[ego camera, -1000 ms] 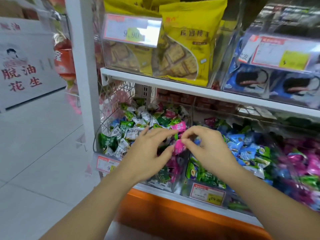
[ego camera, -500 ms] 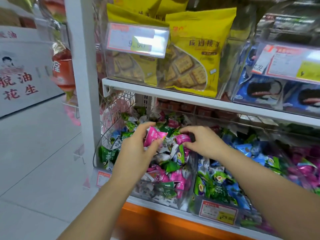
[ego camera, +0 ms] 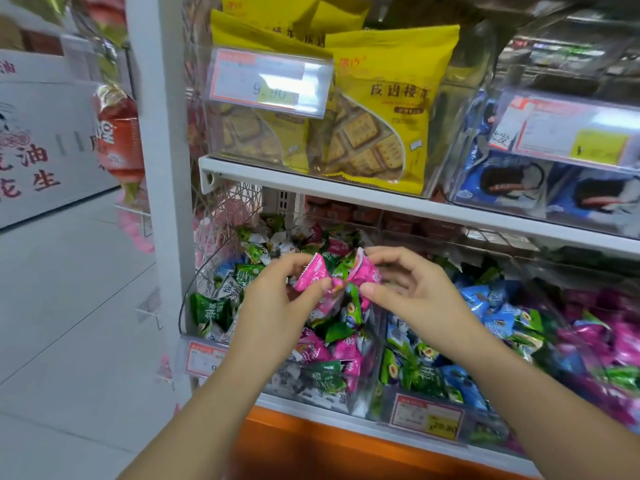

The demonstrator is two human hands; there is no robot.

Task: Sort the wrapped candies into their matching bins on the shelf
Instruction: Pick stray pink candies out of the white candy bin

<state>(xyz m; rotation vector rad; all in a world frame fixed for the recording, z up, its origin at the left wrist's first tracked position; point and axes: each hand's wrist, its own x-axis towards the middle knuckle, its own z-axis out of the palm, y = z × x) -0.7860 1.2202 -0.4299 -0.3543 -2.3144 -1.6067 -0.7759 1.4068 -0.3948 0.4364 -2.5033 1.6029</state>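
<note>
White shop floor (ego camera: 69, 306) filled the head view from seven to nine o'clock, beside a white post (ego camera: 156, 133) that rose at eleven o'clock. An upper shelf (ego camera: 346, 188) crossed the frame from the centre out to three o'clock and carried yellow biscuit bags (ego camera: 381, 109) at twelve o'clock and blue packets (ego camera: 519, 181) at two o'clock. Below it stood clear bins in a row above an orange base (ego camera: 346, 445) at six o'clock. The left bin (ego camera: 277, 382), just under the frame's centre, held a mix of green, white and pink wrapped candies and bore a price label (ego camera: 204, 356) on its front at its eight o'clock corner. The middle bin (ego camera: 415, 368) at five o'clock held mostly green and blue candies, and the right bin (ego camera: 616, 341) at four o'clock held mostly pink ones, blurred. Both hands met over the left bin at the centre. The left hand (ego camera: 277, 306) pinched a pink candy (ego camera: 311, 273) between thumb and fingertips. The right hand (ego camera: 412, 289), at three o'clock of the left one, pinched a second pink candy (ego camera: 363, 271) the same way. The two wrappers lay just beside each other; I could not tell whether they touched.
</note>
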